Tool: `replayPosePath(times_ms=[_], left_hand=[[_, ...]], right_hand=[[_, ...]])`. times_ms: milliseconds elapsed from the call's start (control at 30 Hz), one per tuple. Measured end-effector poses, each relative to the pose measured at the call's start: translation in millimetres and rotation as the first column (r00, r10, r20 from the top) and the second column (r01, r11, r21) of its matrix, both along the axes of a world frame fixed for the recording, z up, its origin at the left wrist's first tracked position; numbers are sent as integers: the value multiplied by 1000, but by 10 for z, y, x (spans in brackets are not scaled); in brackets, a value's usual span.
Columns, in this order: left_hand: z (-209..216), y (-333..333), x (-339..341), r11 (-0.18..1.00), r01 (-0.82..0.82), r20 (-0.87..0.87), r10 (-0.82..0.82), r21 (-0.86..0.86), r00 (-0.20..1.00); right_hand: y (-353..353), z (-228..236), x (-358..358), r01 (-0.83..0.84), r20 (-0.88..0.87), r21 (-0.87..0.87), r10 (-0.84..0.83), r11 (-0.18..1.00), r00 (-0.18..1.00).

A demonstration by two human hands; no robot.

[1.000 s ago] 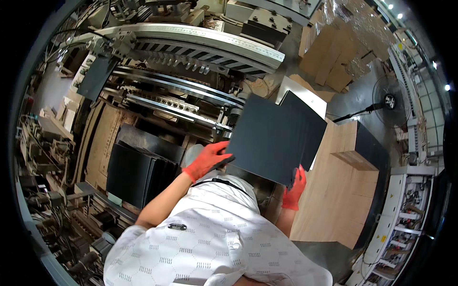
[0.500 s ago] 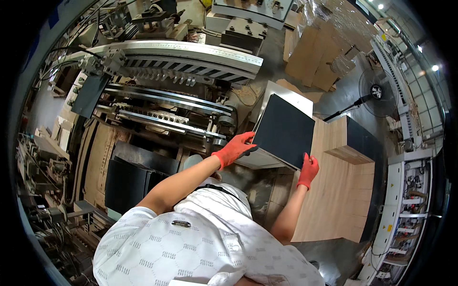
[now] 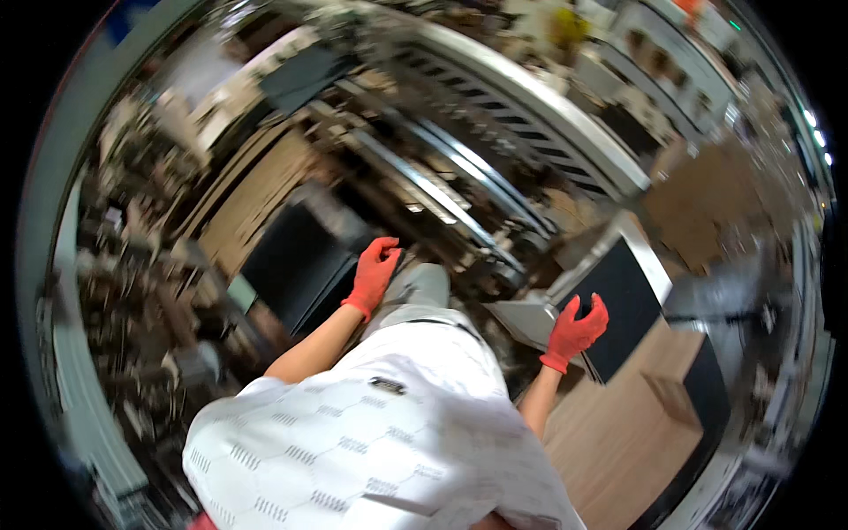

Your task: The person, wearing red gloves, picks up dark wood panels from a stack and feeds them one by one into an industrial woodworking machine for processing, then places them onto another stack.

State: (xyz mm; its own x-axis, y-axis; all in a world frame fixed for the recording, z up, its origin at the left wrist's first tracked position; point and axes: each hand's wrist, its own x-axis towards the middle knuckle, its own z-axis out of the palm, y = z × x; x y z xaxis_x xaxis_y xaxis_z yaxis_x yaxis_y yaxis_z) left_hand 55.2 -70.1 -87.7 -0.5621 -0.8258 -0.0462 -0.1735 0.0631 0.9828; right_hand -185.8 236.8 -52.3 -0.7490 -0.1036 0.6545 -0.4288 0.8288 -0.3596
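Panel (image 3: 629,299), dark, at three o'clock from view centre, right hand (image 3: 576,332) red-gloved over its eight o'clock edge, thumb and fingers apart, contact uncertain, left hand (image 3: 372,279) gloved alike, loosely curled, thumb parted from fingers, near dark stack (image 3: 293,265) at nine o'clock.

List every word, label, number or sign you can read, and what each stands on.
No words or numbers can be read in this view.
White shirt: repeated printed marks, too small and blurred to read.
Small dark tag on the shirt: too blurred to read.
Dark panel by the right hand: no lettering visible.
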Motion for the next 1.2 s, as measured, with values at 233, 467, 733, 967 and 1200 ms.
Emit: replayPosePath(times_ms=[233, 467, 733, 967, 1200], left_hand=[[-468, 90, 1217, 755, -355, 629, 656, -552, 417], [-576, -8, 2125, 747, -612, 802, 520, -261, 293], [-1185, -175, 3033, 811, -552, 530, 561, -195, 636], [-1662, -505, 3178, 719, -680, 508, 644, -144, 573], [-2240, -300, 4117, 653, -744, 430, 717, -140, 549]], right_hand=[[-1518, 353, 216, -838, 189, -88, 835, 538, 516], [-2223, -45, 85, -820, 620, 201, 578, 536, 531], [-2296, -40, 83, -835, 644, 231, 565, 499, 516], [-2221, -103, 8, -823, 608, 229, 584, 519, 538], [-2295, -190, 126, -864, 602, 155, 648, 479, 467]])
